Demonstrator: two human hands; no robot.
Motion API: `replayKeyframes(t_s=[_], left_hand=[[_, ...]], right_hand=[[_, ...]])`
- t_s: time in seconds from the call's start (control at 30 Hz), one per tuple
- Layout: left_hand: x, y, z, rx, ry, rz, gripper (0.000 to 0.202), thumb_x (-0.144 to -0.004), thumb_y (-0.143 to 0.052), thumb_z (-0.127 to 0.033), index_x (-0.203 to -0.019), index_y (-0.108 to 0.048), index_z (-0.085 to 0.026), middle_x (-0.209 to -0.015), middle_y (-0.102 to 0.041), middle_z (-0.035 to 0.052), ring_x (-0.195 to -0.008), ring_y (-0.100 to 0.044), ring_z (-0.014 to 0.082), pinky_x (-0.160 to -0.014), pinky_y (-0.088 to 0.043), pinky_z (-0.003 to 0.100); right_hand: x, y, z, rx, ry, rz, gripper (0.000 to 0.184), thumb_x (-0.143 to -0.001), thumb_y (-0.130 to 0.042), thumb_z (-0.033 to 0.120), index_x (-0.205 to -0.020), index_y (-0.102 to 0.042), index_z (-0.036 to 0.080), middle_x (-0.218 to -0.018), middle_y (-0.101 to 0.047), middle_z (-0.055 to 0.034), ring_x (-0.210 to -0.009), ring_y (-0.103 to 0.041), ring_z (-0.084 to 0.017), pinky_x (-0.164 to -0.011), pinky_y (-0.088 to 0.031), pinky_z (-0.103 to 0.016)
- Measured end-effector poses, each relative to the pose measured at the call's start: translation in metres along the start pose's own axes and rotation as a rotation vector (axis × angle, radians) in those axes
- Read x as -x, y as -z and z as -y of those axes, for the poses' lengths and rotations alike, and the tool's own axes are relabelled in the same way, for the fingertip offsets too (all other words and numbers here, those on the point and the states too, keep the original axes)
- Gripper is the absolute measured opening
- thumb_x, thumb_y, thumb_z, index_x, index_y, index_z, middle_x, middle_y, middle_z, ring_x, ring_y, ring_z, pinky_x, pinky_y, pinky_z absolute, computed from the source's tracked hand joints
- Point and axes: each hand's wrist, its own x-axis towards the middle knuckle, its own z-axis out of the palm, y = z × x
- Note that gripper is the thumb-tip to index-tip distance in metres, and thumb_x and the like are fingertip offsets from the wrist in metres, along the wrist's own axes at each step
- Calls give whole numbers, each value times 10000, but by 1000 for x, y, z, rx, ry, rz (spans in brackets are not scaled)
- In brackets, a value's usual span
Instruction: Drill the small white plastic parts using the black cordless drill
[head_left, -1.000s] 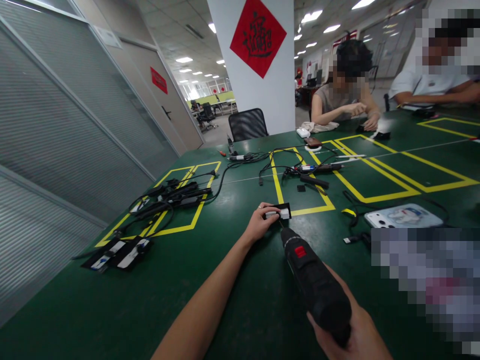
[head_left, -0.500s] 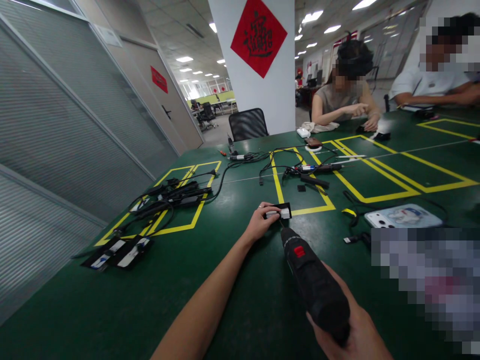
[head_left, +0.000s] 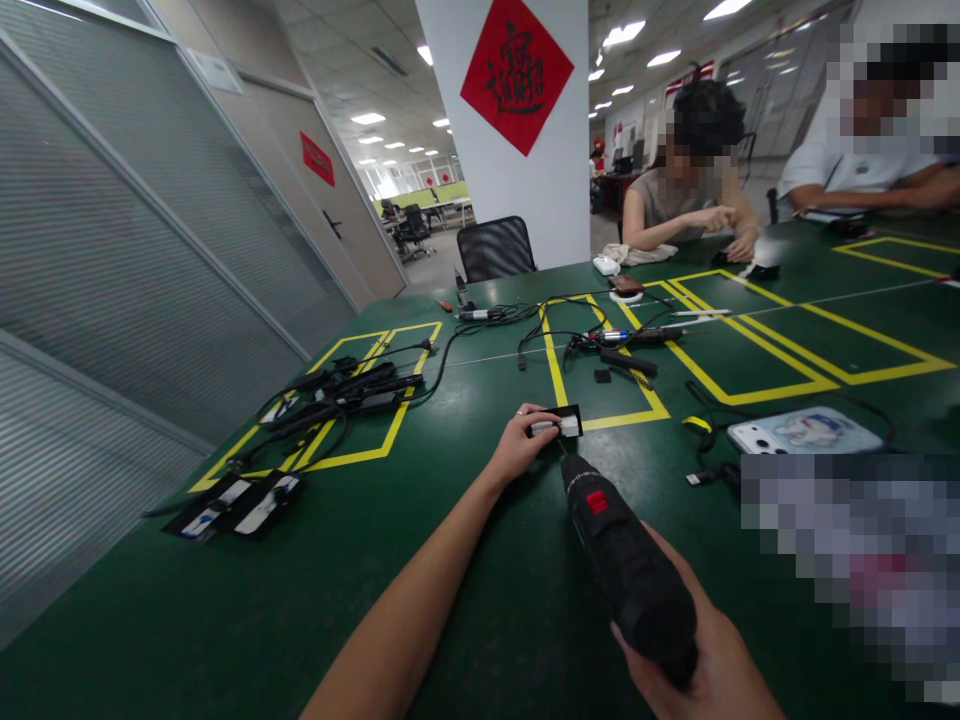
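My right hand is wrapped round a black cordless drill with a red switch on top. The drill points away from me, and its thin bit reaches the near side of a small white block. That block lies on a black plate on the table. My left hand is closed on the left part of the white block, fingers over its top and the thumb at the near side. Whether the bit touches the block or sits in it is too small to tell.
Tangled black cables and two black-and-white pieces lie to the left on the green table. Beyond my hands are pens and a cable. A phone rests at right. Two people sit across the table.
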Motion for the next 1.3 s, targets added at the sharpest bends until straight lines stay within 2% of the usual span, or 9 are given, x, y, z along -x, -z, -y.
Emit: replayKeyframes(t_s=[0.27, 0.47, 0.8, 1.0, 1.3], left_hand=[[0, 0, 4, -6, -10, 4, 201, -793, -605, -271, -961, -691, -203, -1047, -549, 69, -1061, -514, 207, -906, -409, 319], [0, 0, 4, -10, 3, -1, 199, -790, -604, -257, -960, -693, -203, -1049, -554, 66, -1072, -512, 209, -917, -406, 319], [0, 1, 3, -17, -6, 10, 202, -794, -602, -276, -959, -693, -202, -1048, -557, 70, -1067, -514, 212, -896, -411, 311], [0, 0, 4, -17, -12, 13, 204, -797, -600, -281, -964, -689, -205, -1047, -550, 67, -1059, -516, 208, -894, -410, 314], [-1, 0, 6, -15, -14, 15, 208, -801, -598, -286, -969, -685, -201, -1051, -542, 67, -1056, -514, 206, -885, -409, 306]], right_hand=[[0, 0, 5, 6, 37, -77, 698, -721, -577, 214, -1374, -335, 169, -1077, -663, -128, -1044, -616, -272, -863, -503, -363], [1, -1, 5, -5, 43, -96, 696, -714, -585, 239, -1369, -361, 168, -1113, -653, -135, -1025, -627, -271, -833, -517, -352], [0, -1, -1, 20, 10, -7, 719, -734, -545, 195, -1395, -267, 159, -1245, -559, -159, -1069, -599, -264, -923, -457, -404], [1, -1, 1, -27, 17, -55, 707, -726, -569, 216, -1381, -307, 168, -1172, -614, -145, -1066, -602, -267, -885, -488, -365], [-1, -1, 1, 1, -18, -11, 718, -728, -548, 223, -1387, -272, 161, -1254, -558, -141, -1112, -574, -256, -923, -460, -362]])
